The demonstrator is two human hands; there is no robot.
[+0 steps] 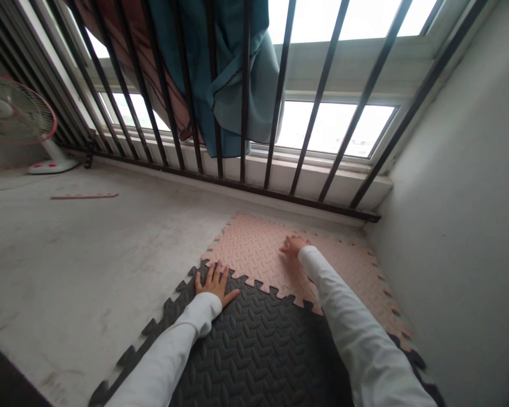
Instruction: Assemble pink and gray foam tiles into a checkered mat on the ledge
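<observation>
My left hand [214, 284] lies flat with its fingers spread on a black foam floor mat [254, 345], the fingertips at the seam with a pink foam mat [246, 240]. Farther forward, my right hand [294, 246] is over the pink mat, its fingers loosely bent and holding nothing that I can see. Whether those fingertips touch the surface is unclear. Both mats have jigsaw-toothed edges and a raised tread pattern. Along part of the seam, pink teeth lie over the black mat's edge. My right forearm hides the seam's right part.
Dark metal railings [241, 113] stand ahead, with teal cloth [229, 73] hanging behind them by the windows. A white wall [458, 198] borders the mats on the right. On the concrete floor [123, 249] at left are a fan [53, 165] and a thin reddish strip [85, 196].
</observation>
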